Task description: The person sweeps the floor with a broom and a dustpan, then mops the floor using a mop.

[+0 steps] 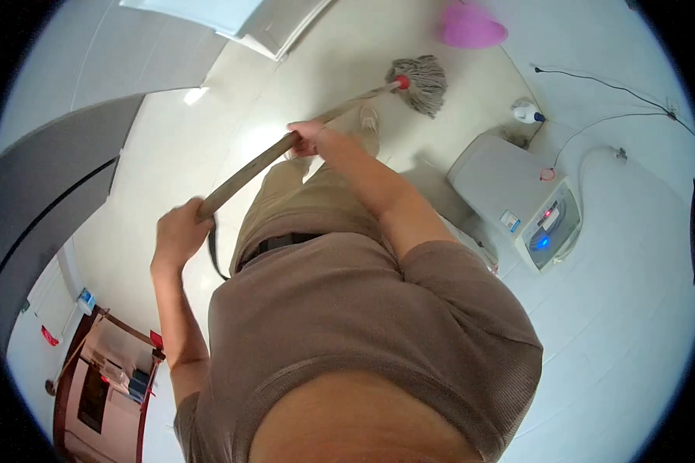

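One boxy pale-grey appliance (498,174) is standing right of the grip. One brown-handled, grey-stringed mop (247,171) is extending beyond the right hand (307,138); left hand (182,231), nearer its upper end. Both are gripping closed around the handle.

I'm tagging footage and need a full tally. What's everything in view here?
mop: one, grey strings, red collar, brown handle, ahead
tub: one, pink, top
bottle: one, white, blue cap, by wall
washer-like machine: one, pale, right
cords: at least two, dark and grey, on wall
hose: one, pale, beside machine
large panel: grey, left
furniture: white, top
frame: one, reddish-brown, lower left; small items nearby unclear
strap: one, black, below left grip
floor, wall: pale
shirt: one, brown; trousers: tan; belt: black
left grip: one, upper handle
right grip: one, mid-handle
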Tool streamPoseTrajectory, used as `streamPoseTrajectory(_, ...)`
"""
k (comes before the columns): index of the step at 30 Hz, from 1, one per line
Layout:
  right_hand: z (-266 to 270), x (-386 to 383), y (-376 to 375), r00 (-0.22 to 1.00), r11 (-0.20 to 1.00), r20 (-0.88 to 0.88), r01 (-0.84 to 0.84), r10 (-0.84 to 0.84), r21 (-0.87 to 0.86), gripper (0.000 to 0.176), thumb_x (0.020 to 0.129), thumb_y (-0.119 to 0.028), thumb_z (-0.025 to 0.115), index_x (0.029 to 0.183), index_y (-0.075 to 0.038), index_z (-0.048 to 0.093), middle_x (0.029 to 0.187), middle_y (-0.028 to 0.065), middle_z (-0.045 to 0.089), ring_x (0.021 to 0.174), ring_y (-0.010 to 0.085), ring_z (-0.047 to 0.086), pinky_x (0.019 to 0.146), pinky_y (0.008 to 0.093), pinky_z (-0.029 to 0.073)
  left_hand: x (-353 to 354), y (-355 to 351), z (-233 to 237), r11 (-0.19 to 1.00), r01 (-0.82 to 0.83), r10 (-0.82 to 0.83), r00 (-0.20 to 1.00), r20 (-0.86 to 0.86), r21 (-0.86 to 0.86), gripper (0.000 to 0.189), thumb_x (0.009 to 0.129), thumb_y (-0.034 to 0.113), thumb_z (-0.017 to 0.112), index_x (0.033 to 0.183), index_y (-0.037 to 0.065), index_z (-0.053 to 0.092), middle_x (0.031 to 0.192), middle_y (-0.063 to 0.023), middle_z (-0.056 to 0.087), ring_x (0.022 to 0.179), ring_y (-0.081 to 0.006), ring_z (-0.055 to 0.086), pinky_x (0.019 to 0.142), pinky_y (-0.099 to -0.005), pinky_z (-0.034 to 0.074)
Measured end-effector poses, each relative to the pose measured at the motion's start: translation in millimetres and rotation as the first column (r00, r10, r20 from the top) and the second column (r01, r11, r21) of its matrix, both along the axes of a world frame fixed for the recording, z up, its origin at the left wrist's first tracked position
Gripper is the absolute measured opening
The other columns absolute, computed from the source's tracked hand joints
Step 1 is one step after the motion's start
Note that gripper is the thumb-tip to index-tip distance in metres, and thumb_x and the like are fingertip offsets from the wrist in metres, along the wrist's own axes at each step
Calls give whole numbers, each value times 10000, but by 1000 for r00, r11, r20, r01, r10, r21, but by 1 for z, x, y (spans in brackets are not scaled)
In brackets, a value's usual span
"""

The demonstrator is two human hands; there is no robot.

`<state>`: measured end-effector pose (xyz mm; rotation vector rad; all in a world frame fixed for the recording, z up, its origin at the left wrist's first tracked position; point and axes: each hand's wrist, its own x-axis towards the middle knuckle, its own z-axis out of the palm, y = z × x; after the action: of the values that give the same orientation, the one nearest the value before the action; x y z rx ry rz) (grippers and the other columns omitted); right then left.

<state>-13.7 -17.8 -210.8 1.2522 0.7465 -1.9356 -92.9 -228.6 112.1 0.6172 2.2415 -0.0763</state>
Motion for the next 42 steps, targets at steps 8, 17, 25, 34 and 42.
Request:
streamPoseTrajectory(8,82,-44,-168,997,981,66,-29,42,-194,172,807,-61,562,940,44,531,869,173,587,779,312,614,678,472,542,67,-123,89,880,-436,408,897,-173,-187,336,672,138,659,998,73,605,807,-162,633,772,-327,620,690,-403,478)
streamPoseTrajectory(17,69,-39,-110,948,963,-170,260,-269,-72,190,707,-26,661,845,60,563,722,150,591,598,272,612,528,434,547,79,-66,64,924,-377,363,917,-166,-62,360,690,129,656,1035,49,592,818,-175,636,781,-306,638,685,-388,488)
streamPoseTrajectory(25,7,-5,50,799,800,-180,594,-574,87,299,704,-87,654,938,50,529,843,184,578,739,323,604,629,522,530,36,83,24,997,80,-80,993,-90,-1,316,709,149,631,1006,53,579,833,-184,619,808,-346,601,700,-408,472)
streamPoseTrajectory(34,-24,160,223,712,653,-92,681,-696,331,179,801,-157,593,851,1,526,800,133,581,633,248,624,535,396,568,113,240,-59,911,407,-411,908,81,62,258,750,175,562,968,38,561,841,-182,619,828,-352,594,742,-427,463)
streamPoseTrajectory(42,-30,219,182,641,595,38,687,-767,417,132,809,-175,563,803,-49,525,799,104,589,652,235,621,603,421,564,111,222,-88,837,535,-547,823,153,112,228,747,162,530,929,29,563,831,-182,620,827,-344,597,742,-427,462)
